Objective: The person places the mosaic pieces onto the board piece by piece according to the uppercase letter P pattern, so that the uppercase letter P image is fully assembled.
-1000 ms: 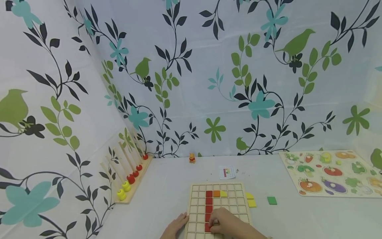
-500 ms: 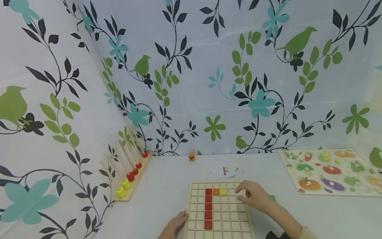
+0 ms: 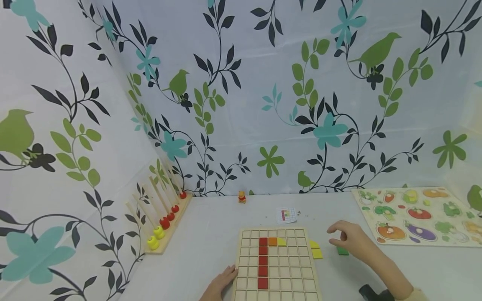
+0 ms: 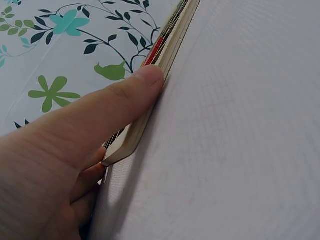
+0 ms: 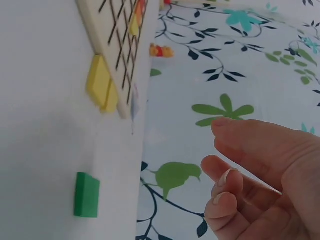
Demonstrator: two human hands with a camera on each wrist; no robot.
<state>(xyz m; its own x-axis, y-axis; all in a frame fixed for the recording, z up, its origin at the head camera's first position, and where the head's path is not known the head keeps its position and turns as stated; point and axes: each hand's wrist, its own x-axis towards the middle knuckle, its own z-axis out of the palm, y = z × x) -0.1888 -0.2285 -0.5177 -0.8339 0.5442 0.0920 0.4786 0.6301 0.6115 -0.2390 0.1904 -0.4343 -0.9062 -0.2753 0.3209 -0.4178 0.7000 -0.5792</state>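
A wooden grid board lies on the table before me. A column of red tiles, with an orange tile and a yellow tile beside its top, sits in its cells. My left hand grips the board's left side; in the left wrist view the thumb presses along the edge and the fingers curl at a corner. My right hand is in the air right of the board, holding nothing, its thumb and index finger apart. It partly covers a green tile.
Loose yellow tiles lie along the board's right edge. Beyond it are a small pattern card and a bear figurine. A peg rack with red and yellow beads stands left, a vegetable puzzle board right. Patterned cloth hangs behind.
My right hand has left the lowest red tile and moved right, past the board's edge and the yellow tiles, towards the green tile. My left hand has stayed at the board.
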